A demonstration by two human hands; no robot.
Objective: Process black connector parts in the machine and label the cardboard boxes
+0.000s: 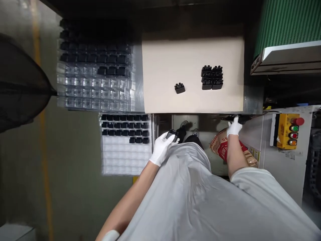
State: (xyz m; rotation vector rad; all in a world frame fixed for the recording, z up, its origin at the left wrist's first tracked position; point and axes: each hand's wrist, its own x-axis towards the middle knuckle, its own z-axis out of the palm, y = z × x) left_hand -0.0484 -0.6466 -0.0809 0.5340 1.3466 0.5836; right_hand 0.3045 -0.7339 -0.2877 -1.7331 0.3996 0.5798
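- While the left hand [162, 149] bends round it, a black part [172, 135] sits between its thumb and fingers
- That black part is in front of the grey shirt [190, 201], just right of the white tray [126, 157] and nearer to the person than the front edge of the table [252, 98]
- The right hand [234, 127] is by the front edge of the table, well apart from the left one, with one finger sticking out; I cannot tell how far its other fingers are spread, or if it has hold of a thing
- Both hands wear white gloves
- A tan board [163, 57] lies on the table
- On the board, a lone part [180, 88] stands near the middle, and a group of parts [212, 78] stands in two columns to its right
- Left of the board is a clear tray [94, 90], with black bits in its far rows and three more at the right of the next row
- The white tray is nearer to the person, with black bits in its far rows too, and three at the right of the next row
- A sack [225, 144], red and tan, is down near the right arm
- To the right are a yellow box [287, 131] with a red knob [298, 121] and, farther away, a green belt [288, 26]
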